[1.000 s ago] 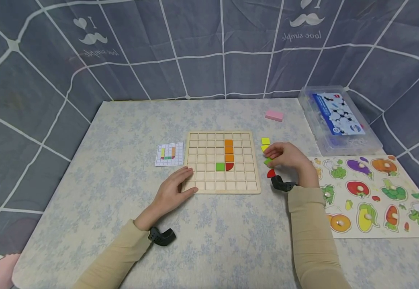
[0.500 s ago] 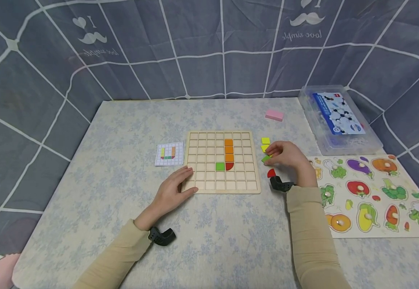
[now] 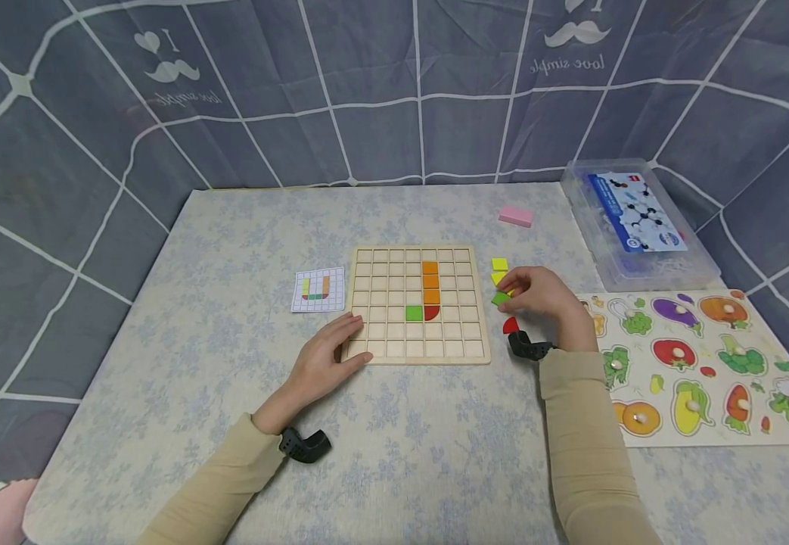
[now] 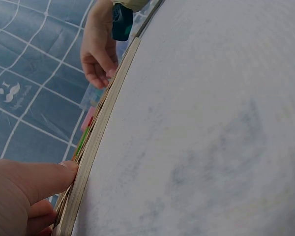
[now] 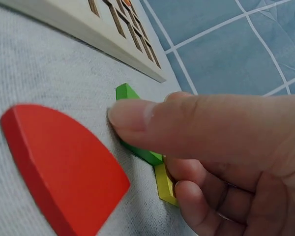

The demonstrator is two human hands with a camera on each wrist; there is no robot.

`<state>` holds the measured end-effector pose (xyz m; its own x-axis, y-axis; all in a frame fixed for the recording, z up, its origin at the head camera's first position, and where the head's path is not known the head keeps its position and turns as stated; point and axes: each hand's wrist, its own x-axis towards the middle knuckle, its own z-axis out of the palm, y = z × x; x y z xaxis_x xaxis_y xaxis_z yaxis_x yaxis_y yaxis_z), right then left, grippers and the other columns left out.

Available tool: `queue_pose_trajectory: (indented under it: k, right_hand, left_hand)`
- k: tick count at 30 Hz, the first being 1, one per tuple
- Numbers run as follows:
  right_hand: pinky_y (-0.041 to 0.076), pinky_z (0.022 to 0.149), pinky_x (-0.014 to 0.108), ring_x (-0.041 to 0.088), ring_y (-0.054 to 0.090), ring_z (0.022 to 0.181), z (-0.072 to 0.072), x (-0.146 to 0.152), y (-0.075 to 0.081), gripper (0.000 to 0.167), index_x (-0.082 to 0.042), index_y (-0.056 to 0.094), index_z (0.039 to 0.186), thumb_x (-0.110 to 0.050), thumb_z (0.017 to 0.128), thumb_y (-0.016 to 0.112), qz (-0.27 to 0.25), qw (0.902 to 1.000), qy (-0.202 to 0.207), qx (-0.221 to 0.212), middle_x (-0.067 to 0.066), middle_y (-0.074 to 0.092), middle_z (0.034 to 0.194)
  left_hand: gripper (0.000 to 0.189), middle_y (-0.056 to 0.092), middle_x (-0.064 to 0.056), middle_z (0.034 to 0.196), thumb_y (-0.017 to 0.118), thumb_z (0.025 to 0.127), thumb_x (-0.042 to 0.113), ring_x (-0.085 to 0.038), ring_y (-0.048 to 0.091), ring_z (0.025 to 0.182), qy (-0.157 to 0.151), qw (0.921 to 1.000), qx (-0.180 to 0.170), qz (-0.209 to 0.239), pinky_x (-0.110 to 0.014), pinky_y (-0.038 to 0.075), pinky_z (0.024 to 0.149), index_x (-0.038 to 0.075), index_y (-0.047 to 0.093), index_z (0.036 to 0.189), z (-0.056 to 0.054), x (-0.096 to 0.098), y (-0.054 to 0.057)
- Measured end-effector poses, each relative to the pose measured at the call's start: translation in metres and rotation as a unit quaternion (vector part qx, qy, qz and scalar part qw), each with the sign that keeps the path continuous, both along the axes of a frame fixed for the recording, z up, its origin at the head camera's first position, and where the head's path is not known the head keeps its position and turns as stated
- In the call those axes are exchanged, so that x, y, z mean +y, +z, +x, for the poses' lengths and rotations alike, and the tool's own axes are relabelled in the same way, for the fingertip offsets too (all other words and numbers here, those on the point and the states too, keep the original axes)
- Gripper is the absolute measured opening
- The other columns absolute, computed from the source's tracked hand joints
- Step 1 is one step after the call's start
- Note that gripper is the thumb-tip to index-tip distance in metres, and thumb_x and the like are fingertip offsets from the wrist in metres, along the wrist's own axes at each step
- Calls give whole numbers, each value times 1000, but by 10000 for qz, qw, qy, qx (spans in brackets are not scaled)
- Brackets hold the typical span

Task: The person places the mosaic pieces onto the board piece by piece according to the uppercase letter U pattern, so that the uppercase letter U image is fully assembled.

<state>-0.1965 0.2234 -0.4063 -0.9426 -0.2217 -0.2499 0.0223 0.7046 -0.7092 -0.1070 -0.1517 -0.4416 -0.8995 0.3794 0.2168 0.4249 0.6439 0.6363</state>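
Observation:
A wooden grid board (image 3: 383,356) lies mid-table, bearing an orange column, a red quarter-circle (image 3: 431,312) and a green square (image 3: 414,312). My left hand (image 3: 322,359) rests on its front left corner, thumb and fingertips at the rim. To the board's right, my right hand (image 3: 537,294) has thumb and fingers at a loose green block (image 3: 500,298), pinching it; in the right wrist view the thumb partly covers the green block (image 5: 146,153). Yellow blocks (image 3: 499,264) lie just beyond, one partly behind the fingers. Nearer me sits a loose red quarter-circle block (image 5: 64,162).
A pattern card (image 3: 318,290) with a coloured U shape lies left of the board. At the back right are a pink block (image 3: 516,216) and a clear plastic box (image 3: 598,257). A vegetable knob puzzle (image 3: 700,378) lies beside the right forearm.
The right hand has shifted slightly left and away from me, and the green block has slid a little the same way with it. The left hand stays put.

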Motion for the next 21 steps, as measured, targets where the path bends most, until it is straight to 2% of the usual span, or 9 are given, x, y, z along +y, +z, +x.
queue_pose_trajectory:
  k: [9,16,21]
  right_hand:
    - [46,82,41,29,54,93,2,-4,4,34,2,64,109,-11,79,74,119,9999,13,39,18,62,104]
    - [44,76,36,26,54,86,1,-10,10,34,0,66,110,-14,80,74,170,9994,104,289,15,62,97]
    - [43,76,35,25,53,87,0,-24,18,32,-3,68,109,-14,80,74,-15,9983,252,533,13,62,96]
  left_hand:
    - [57,48,-18,137,71,85,25,-31,38,132,2,10000,-14,10,-45,33,107,-4,53,131,0,0,0]
    - [57,48,-18,137,71,84,25,-31,38,131,19,10000,-11,33,-46,34,107,-4,53,131,1,0,0]
    - [57,48,-18,137,71,84,24,-31,39,131,19,10000,15,44,-46,34,107,-4,53,130,1,0,0]
